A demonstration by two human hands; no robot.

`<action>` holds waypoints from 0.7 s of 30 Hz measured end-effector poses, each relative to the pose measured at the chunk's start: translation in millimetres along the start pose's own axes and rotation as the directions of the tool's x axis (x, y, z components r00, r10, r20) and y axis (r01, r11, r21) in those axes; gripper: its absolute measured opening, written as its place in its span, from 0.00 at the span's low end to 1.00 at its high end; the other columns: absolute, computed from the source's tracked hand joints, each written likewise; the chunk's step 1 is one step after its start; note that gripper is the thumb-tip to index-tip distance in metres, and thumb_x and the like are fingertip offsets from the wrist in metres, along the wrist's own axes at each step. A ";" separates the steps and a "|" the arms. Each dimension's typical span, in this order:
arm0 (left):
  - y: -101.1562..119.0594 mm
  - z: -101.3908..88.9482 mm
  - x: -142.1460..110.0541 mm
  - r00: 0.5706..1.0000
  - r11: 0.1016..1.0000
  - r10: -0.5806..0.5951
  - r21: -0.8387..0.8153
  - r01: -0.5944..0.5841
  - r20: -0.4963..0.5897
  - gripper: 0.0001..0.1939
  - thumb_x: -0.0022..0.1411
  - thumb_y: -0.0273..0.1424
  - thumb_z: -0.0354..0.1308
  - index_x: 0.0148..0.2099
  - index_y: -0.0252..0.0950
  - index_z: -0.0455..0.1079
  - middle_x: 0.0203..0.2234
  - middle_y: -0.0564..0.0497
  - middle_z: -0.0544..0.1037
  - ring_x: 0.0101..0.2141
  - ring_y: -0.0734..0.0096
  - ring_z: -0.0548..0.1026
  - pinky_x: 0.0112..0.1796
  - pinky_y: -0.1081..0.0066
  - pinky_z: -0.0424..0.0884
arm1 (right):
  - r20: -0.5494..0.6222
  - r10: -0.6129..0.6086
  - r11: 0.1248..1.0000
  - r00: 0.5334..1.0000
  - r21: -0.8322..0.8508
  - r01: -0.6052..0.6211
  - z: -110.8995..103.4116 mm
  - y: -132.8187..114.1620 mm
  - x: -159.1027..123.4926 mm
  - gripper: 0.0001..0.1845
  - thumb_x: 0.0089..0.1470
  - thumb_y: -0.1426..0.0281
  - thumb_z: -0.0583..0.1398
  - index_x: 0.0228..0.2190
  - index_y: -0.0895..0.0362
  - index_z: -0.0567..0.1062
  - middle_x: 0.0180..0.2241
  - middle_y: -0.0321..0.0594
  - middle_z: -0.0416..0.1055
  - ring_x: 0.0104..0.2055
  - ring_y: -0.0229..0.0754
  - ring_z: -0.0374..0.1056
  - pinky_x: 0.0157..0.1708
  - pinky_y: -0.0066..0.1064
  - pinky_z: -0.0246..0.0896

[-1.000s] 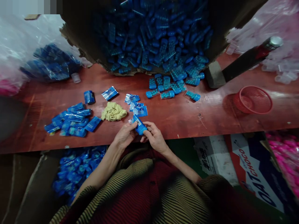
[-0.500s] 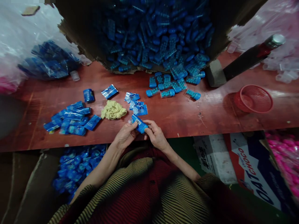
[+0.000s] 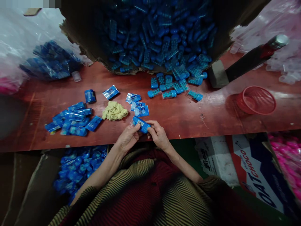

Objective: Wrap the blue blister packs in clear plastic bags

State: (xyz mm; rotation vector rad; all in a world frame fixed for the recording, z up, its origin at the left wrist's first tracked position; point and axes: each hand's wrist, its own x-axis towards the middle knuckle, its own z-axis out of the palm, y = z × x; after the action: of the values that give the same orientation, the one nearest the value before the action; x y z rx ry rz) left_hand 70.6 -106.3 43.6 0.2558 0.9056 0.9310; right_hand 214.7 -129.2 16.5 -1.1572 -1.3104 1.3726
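Observation:
Between both hands, over the table's front edge, is a small blue bottle in a printed sleeve (image 3: 141, 124). My left hand (image 3: 129, 137) pinches its left end with thumb and fingers. At the other end, my right hand (image 3: 158, 134) grips it with thumb and forefinger. Just beyond lie flat printed blue sleeves (image 3: 141, 110). A crumpled yellow cloth (image 3: 115, 111) rests to the left of them. Farther left is a pile of blue sleeved bottles (image 3: 74, 116), with one more sleeved bottle (image 3: 89, 96) standing apart behind it.
A torn cardboard box (image 3: 87, 51) of blue bottles opens toward me, several bare bottles (image 3: 168, 94) spilling before it. At right are a hammer (image 3: 246, 62) and a red plastic basket (image 3: 256, 100). Blue wrapped items (image 3: 78, 169) fill a container below the table at left.
The sleeved bottle has turned slightly flatter and shifted a little right in my fingers. Both hands keep their hold; the view has moved slightly.

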 end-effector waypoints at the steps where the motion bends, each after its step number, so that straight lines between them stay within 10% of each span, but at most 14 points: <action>1: -0.8 0.7 -0.1 1.000 1.000 0.009 0.000 -0.009 0.002 0.12 0.45 0.26 0.69 0.29 0.32 0.68 0.24 0.54 0.77 0.25 0.77 0.74 0.34 0.75 0.74 | -0.011 -0.004 1.000 1.000 -0.006 0.004 0.5 -0.6 -0.1 0.13 0.59 0.66 0.53 0.45 0.55 0.67 0.22 0.28 0.64 0.20 0.29 0.62 0.23 0.22 0.61; 8: -2.6 4.8 0.1 0.998 0.997 0.070 0.030 -0.070 0.005 0.11 0.46 0.29 0.68 0.30 0.31 0.69 0.24 0.54 0.76 0.25 0.79 0.73 0.32 0.78 0.72 | -0.046 -0.005 1.000 0.999 0.005 0.005 2.9 -1.6 3.0 0.13 0.57 0.65 0.55 0.44 0.55 0.68 0.20 0.26 0.62 0.19 0.29 0.61 0.23 0.22 0.59; 13: -2.8 4.7 -4.4 0.999 0.999 0.046 0.029 -0.046 0.018 0.11 0.49 0.29 0.66 0.36 0.33 0.71 0.28 0.52 0.78 0.29 0.76 0.75 0.36 0.75 0.72 | 0.165 0.171 0.931 0.971 0.297 -0.214 -6.3 -3.4 10.2 0.22 0.53 0.64 0.58 0.49 0.54 0.65 0.21 0.27 0.65 0.17 0.30 0.63 0.18 0.22 0.61; 21: 1.2 12.8 -15.0 0.994 0.987 0.055 0.147 -0.068 0.094 0.14 0.47 0.33 0.68 0.35 0.32 0.71 0.27 0.51 0.78 0.27 0.73 0.74 0.33 0.73 0.71 | 0.322 0.215 0.906 0.922 0.285 -0.312 -17.8 -12.0 10.5 0.31 0.51 0.66 0.60 0.57 0.54 0.63 0.16 0.25 0.65 0.13 0.28 0.60 0.12 0.18 0.57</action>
State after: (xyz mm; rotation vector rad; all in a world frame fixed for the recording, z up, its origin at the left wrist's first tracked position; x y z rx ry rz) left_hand 75.6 -115.1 60.6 0.4533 0.8894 0.9023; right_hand 230.4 -115.3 27.9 -0.9532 -1.0779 1.9392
